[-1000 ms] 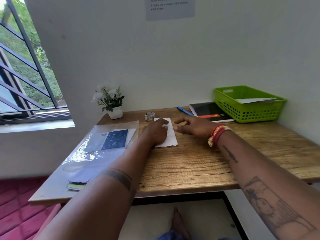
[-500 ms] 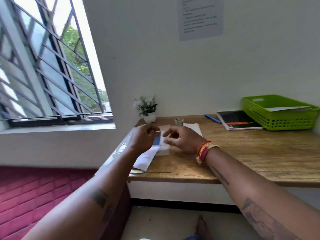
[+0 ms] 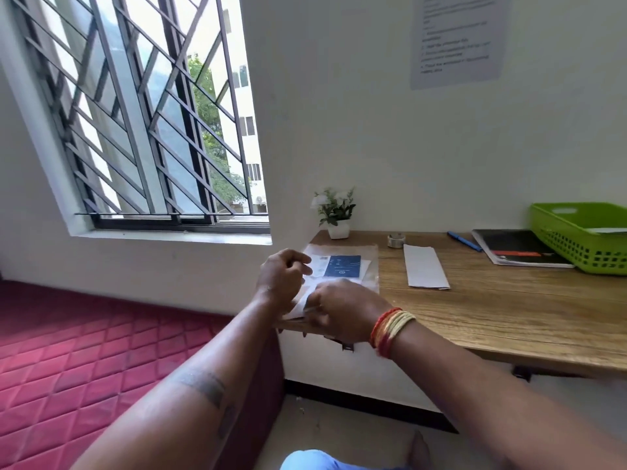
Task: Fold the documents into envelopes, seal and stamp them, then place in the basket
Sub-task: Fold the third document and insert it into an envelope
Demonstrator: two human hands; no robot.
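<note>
A clear plastic packet (image 3: 342,266) of white sheets with a blue printed card lies at the desk's left end. My left hand (image 3: 283,276) is curled at the packet's left edge, fingertips pinched on the plastic. My right hand (image 3: 342,310) reaches over the packet's near end and pinches a white sheet (image 3: 300,308) there; motion blur hides the grip's detail. A folded white document (image 3: 425,266) lies flat on the wooden desk (image 3: 509,317), apart from both hands. The green basket (image 3: 556,232) stands at the far right with a white paper inside.
A small roll (image 3: 396,240) sits behind the folded document. A blue pen (image 3: 463,240) and a black notebook (image 3: 519,252) lie beside the basket. A potted plant (image 3: 336,212) stands in the back-left corner. A red mattress (image 3: 84,351) lies left of the desk, below a barred window (image 3: 152,113).
Both hands have left the folded document and moved left to the plastic packet. My view has swung left and up, so the desk now sits at the right of the frame.
</note>
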